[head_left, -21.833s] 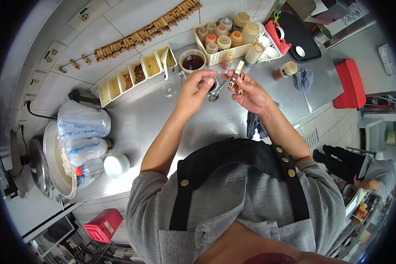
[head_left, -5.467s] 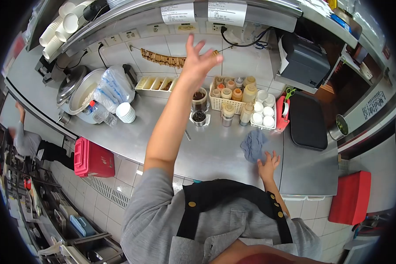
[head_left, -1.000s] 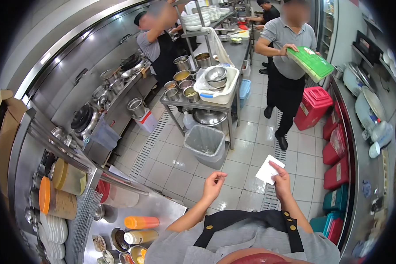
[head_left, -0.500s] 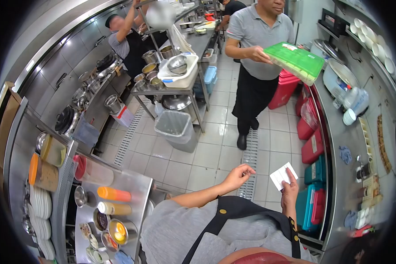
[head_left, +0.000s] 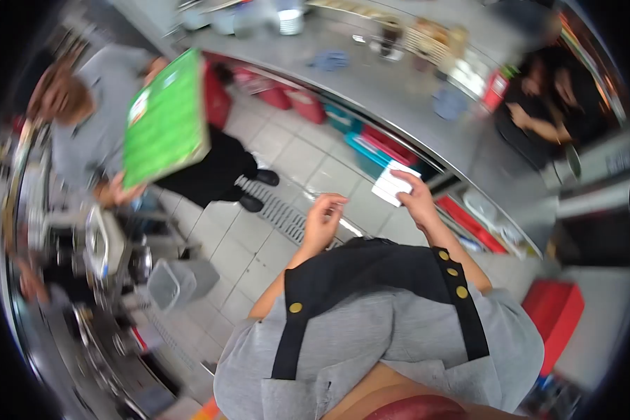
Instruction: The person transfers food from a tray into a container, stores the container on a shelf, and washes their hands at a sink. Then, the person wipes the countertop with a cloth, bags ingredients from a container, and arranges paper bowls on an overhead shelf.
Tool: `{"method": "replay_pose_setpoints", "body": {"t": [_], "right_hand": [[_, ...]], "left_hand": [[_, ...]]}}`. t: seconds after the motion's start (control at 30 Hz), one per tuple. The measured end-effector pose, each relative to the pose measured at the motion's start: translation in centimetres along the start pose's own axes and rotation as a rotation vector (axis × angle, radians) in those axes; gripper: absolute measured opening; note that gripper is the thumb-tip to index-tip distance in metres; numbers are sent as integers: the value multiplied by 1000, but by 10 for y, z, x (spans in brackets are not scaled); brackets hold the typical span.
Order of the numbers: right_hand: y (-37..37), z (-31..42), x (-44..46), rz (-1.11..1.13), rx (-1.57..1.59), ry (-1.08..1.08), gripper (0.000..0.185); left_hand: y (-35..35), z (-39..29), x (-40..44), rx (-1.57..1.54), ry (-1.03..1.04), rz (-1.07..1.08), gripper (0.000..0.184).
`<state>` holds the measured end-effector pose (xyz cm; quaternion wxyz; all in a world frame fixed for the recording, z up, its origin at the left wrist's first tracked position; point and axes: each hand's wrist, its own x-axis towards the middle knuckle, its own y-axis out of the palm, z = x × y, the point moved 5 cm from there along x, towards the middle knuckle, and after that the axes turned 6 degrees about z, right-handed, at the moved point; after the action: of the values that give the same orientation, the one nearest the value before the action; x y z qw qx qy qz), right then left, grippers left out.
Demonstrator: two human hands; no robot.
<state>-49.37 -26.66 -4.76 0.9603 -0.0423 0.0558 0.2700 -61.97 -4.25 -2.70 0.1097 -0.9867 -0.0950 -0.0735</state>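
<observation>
My right hand grips a small white paper slip between thumb and fingers, out in front of my apron. Faint lines show on the slip. To its left, my left hand is raised with its fingers curled in toward the thumb. Whether anything small sits between those fingertips, I cannot make out. Both hands are apart from each other, above the tiled floor.
At the left, a co-worker carries a tray with a green lid. A steel counter runs along the far side, with teal and red bins beneath. A grey trash bin stands left; more people are at the upper right.
My view has swung to the right, bringing the counter across the front and the co-worker with the green-lidded tray to the left. The paper slip stays in my right hand.
</observation>
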Motion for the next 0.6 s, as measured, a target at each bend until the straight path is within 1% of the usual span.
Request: {"method": "replay_pose_setpoints", "body": {"t": [0.07, 0.13, 0.23, 0.27, 0.3, 0.33, 0.4, 0.43, 0.47, 0.5, 0.53, 0.57, 0.6], "right_hand": [[-27, -9, -12, -96, 83, 70, 50], [-53, -21, -21, -179, 89, 121, 49], [-69, -42, -13, -259, 120, 166, 48], [-107, -51, -16, -278, 149, 179, 48], [-110, -56, -8, -282, 112, 227, 48], [-121, -65, 3, -309, 123, 242, 48], [-128, -76, 31, -268, -148, 180, 49], [-129, -76, 53, -258, -183, 176, 49], [-138, -75, 72, -257, -219, 172, 49], [-153, -91, 91, -253, -232, 191, 50], [-161, -102, 113, -287, -365, 125, 52], [-166, -113, 136, -259, -194, 242, 51], [-171, -114, 157, -292, -289, 165, 51]], "left_hand": [[26, 0, 20, -53, 9, 81, 20], [46, -18, 46, 47, 26, 205, 19], [59, -1, 83, 36, 26, 334, 23], [96, -1, 103, 33, 16, 375, 25], [98, 15, 120, 81, 53, 415, 36], [105, 18, 138, 74, 47, 446, 36], [106, 23, 173, -7, 20, 418, 45], [106, 36, 195, -5, 25, 439, 56], [112, 47, 213, -11, 39, 468, 56], [125, 57, 231, 11, 4, 527, 56], [134, 67, 252, 35, -20, 588, 57], [145, 73, 271, 76, -29, 623, 59], [153, 86, 288, 98, -31, 674, 61]]}}
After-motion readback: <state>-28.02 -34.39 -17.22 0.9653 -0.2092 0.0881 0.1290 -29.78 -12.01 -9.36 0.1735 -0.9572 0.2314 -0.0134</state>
